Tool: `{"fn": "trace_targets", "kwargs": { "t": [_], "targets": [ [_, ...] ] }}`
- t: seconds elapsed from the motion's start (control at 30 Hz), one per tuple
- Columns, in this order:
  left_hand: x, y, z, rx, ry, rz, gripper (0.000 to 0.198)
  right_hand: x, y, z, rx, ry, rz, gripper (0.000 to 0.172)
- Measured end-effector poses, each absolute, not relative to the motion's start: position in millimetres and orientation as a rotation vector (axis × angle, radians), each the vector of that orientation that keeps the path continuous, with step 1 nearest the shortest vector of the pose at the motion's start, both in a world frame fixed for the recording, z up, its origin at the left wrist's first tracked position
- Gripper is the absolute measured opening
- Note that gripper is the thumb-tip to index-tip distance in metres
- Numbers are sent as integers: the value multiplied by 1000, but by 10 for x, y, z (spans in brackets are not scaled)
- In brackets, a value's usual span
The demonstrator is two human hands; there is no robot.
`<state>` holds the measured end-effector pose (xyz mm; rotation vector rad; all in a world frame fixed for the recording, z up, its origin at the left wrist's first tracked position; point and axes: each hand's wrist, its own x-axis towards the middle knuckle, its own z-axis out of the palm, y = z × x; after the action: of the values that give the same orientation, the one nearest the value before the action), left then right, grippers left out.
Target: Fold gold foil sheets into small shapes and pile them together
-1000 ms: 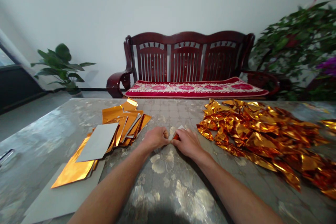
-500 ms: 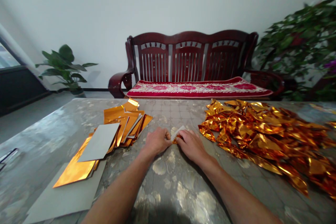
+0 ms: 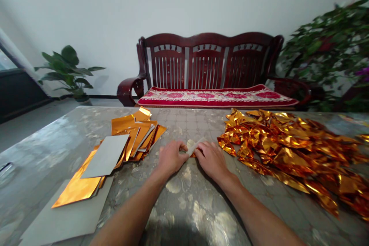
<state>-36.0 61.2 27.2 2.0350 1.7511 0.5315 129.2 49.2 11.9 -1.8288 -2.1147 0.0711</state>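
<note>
In the head view, both bare hands meet over the middle of the tabletop (image 3: 178, 207), forearms reaching in from the near edge. Between them lies a small sheet (image 3: 198, 145), pale side up, with a bit of orange foil showing by the right fingertips. It sits low, at or just above the tabletop; which of the two cannot be told. The left hand (image 3: 172, 157) has its thumb and forefinger pinching the sheet near its closest corner. The right hand (image 3: 211, 159) is curled over the opposite side, its grip pinching the sheet's foil part between thumb and fingers; the exact contact is partly hidden by the knuckles.

To the left, a fanned heap of orange foil sheets (image 3: 142, 136) overlaps, some with pale backs showing. A grey-white card (image 3: 106, 156) rests on the near side of this heap, above a glossy foil stack (image 3: 77, 184), which in turn lies partly on a larger grey board (image 3: 66, 219). To the right, a broad pile of folded, shiny foil pieces (image 3: 282, 150) spreads toward the edge of the view, its nearest piece close to the right hand but apart from it.

Beyond the tabletop stands a dark red wooden bench (image 3: 205, 67) with a red-and-white patterned seat cover (image 3: 207, 96), flanked by a potted plant (image 3: 69, 67) on the left and dense foliage (image 3: 328, 46) on the right.
</note>
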Motion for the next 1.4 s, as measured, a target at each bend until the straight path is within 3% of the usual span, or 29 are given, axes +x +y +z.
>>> {"fn": "trace_targets", "kwargs": {
  "t": [0.33,0.5,1.4],
  "targets": [
    [-170,501,173,2193,1800,638,13,1326,484,110,-1749,-2057,170,21],
    [-185,520,173,2173,1782,616,15,1335,467,115,-1622,-1965,239,6],
    [-238,494,183,2179,1750,600,10,1367,481,136,-1686,-2203,96,25]
  ]
}}
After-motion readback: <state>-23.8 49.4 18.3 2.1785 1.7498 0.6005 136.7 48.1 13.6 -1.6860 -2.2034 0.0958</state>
